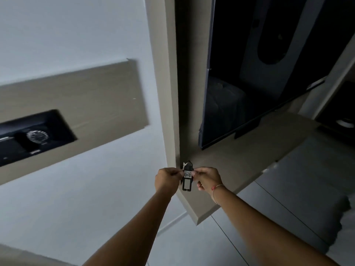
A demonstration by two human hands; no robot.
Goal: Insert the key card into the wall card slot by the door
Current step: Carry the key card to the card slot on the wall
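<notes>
Your left hand and your right hand both pinch the key card, a dark tag with a small white label, and it hangs upright between them. Just behind your hands runs the edge of a beige shelf, and its corner points toward you below your wrists. Left of your left hand the white wall is bare. Far up and left of that hand, a dark control panel sits inside a beige wall plate. Above your right hand stands a dark flat screen.
</notes>
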